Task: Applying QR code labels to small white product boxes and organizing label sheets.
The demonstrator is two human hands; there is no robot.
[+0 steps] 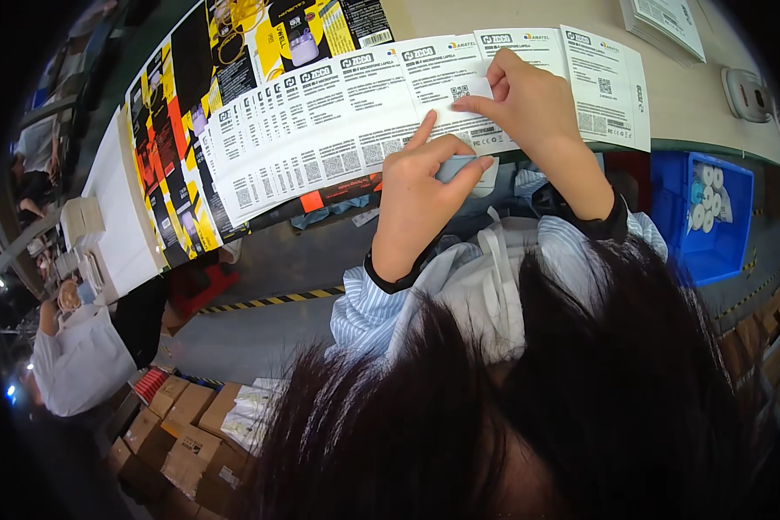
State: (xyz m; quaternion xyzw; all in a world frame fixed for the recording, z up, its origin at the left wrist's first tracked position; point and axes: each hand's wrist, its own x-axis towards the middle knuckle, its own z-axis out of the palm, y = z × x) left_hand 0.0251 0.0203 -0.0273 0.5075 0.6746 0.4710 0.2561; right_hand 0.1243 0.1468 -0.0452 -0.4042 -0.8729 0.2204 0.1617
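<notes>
A long row of overlapping white printed sheets (pixel 355 95) fans out along the table in front of me. My right hand (pixel 533 108) is over the row's right part, thumb and index finger pinched on a small white sticker (pixel 477 87) against a sheet, beside a printed square code. Just left of it, my left hand (pixel 420 186) stretches its index finger onto the sheet's lower part. Its thumb and other fingers close on a small blue-grey piece (pixel 456 167), largely covered by the hand; its kind is unclear.
Under the row lie black, yellow and orange printed sheets (pixel 182 147). A stack of white sheets (pixel 665 30) and a tape roll holder-like grey object (pixel 747 95) sit at right. Below the table edge is a blue bin (pixel 711 251) with white rolls. Cardboard boxes (pixel 191 451) and another person (pixel 87 364) are at left.
</notes>
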